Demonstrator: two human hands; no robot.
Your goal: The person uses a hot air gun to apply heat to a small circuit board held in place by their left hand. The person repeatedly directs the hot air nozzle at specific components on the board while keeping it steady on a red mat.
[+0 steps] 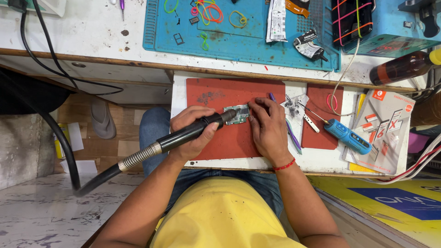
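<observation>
While gripped: hot-air wand over circuit board.

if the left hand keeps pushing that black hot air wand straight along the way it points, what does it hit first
Most likely the small green circuit board on the red mat: the wand in the left hand has its nozzle already at the board's edge, with the right hand just beyond.

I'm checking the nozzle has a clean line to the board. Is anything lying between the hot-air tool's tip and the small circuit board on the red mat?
Nothing visible does. The left hand holds the hot-air tool with its tip right at the circuit board. The right hand steadies the board's far edge, beside the tip rather than in front of it. The red mat around it is bare.
</observation>
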